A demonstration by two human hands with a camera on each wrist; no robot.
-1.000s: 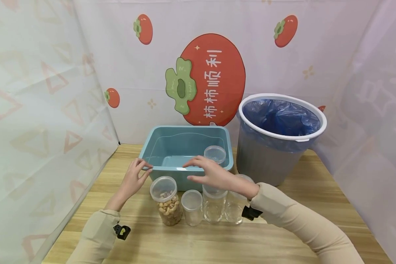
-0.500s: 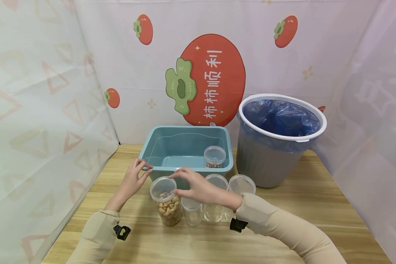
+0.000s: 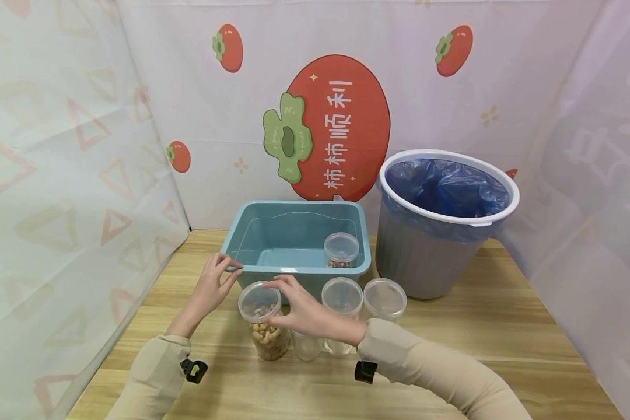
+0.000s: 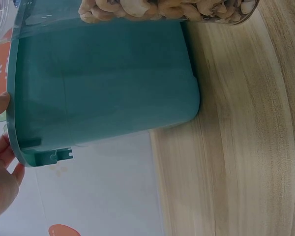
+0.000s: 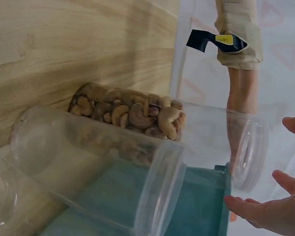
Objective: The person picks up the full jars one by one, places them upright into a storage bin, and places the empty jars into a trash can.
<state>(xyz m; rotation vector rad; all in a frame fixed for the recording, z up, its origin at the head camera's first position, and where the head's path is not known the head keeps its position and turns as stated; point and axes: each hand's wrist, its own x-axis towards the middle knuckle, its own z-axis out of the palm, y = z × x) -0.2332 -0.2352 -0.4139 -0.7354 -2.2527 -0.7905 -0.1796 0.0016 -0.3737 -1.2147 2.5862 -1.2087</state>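
Observation:
My left hand [image 3: 214,284] pinches the front left rim of a teal plastic bin [image 3: 299,270], thumb and fingers on the rim in the left wrist view. A clear lidded jar [image 3: 269,344] part filled with cashews stands in front of the bin. Over its lid reaches my right hand [image 3: 305,310], thumb and fingers spread apart; in the right wrist view those fingers [image 5: 250,209] look separate from the lid [image 5: 250,155]. Beneath the right hand, a smaller clear jar [image 3: 307,348] is mostly hidden.
Two clear lidded jars [image 3: 342,294] [image 3: 385,298] stand farther right in the row. Inside the bin, at the right, is a lidded jar [image 3: 341,248] with small brownish contents. A grey trash can [image 3: 420,256] with a blue liner stands at the back right.
My right hand has moved left and towards me, from over the bin's front rim to the cashew jar's lid. The left hand has stayed on the rim.

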